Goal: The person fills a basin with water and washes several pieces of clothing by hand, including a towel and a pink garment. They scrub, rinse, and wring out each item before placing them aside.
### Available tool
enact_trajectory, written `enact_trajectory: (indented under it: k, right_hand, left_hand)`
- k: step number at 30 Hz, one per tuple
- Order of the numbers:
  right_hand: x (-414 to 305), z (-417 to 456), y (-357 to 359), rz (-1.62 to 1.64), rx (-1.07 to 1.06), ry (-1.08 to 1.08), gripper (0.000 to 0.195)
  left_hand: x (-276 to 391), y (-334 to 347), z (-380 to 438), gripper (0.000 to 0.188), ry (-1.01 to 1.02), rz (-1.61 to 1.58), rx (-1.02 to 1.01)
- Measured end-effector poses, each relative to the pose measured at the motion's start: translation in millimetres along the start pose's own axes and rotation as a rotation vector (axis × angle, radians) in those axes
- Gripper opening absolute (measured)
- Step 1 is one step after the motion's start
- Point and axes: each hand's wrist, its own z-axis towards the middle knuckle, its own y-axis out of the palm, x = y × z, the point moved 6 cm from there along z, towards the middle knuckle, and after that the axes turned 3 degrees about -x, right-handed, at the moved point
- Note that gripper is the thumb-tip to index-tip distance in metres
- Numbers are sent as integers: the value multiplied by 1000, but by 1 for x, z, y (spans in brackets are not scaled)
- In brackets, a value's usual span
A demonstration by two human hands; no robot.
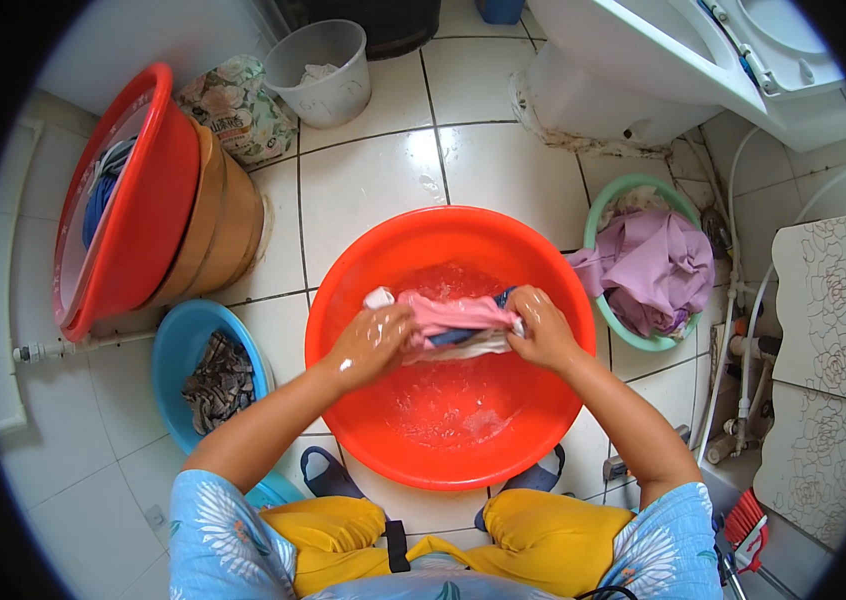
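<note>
A wet bundle of pink, white and dark blue cloth (453, 315) is stretched between my two hands. Below it is a large red plastic basin (460, 469) with some splashing water (445, 412) in it. My left hand (374, 337) grips the bundle's left end, where a white bit of cloth sticks out past the fingers. At the right end, my right hand (543, 326) has its fingers closed around the fabric. Both hands look wet. Parts of the cloth are hidden inside my grip.
To the right, a green basin (594, 225) holds lilac cloth (652, 262). At left stand a blue basin (168, 360) with dark patterned cloth (220, 382) and a tilted red basin (168, 187) against a brown bucket (224, 217). A white toilet (603, 90) and a whitish pail (333, 97) are farther off.
</note>
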Motion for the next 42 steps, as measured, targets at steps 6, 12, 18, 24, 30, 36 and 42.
enact_trajectory:
  k: [6,12,18,24,30,36,42]
  right_hand:
    - [-21,-11,15,-213,-14,-6,53]
    - [-2,18,100,-525,-287,-64,65]
    - [32,56,117,-259,-413,-50,44]
    - [16,101,104,-284,-689,163,43]
    - [8,91,91,-436,-431,275,56]
    - [-11,1,-8,-189,-20,-106,43]
    - [-20,-24,-5,-420,4,-99,51]
  left_hand:
    - [-7,23,-46,54,-264,-5,-230]
    - [-17,99,-11,91,-599,9,-241]
    - [-47,119,19,66,-883,-262,-340]
    - [-67,128,35,43,-948,-119,-367]
    - [-81,73,58,73,-785,-269,-597]
    - [-58,-12,-8,59,-223,-401,-124]
    - [-11,3,-48,45,79,194,-197]
